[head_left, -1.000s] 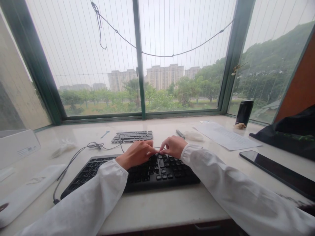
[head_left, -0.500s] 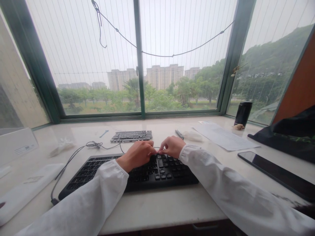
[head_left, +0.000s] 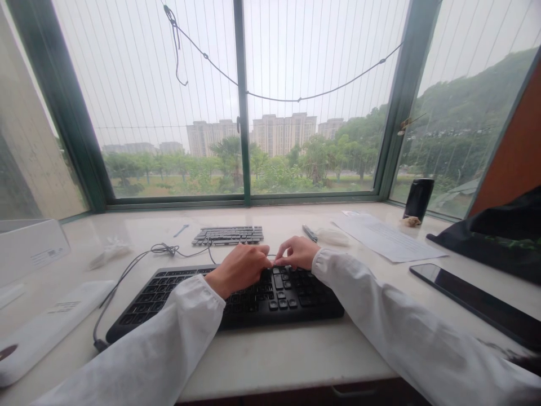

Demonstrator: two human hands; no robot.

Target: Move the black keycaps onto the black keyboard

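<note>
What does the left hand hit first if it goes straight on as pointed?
Most likely the right hand: its fingertips sit just ahead of the left hand, over the black keyboard. Contact or gap: can't tell.

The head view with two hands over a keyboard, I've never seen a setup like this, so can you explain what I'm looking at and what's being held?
There's no machine here: a person in white sleeves works with bare hands. One head-worn camera takes every picture, looking forward and down.

The left hand and right hand bring their fingertips close together over the far side of a wide black plastic keyboard. Whether they pinch something small is hidden.

On the glossy white countertop, beyond the keyboard, lies a flat block of dark grey keys. To the right are a white paper sheet, a flat black phone and an upright black cylinder; to the left, a thin dark cable.
</note>
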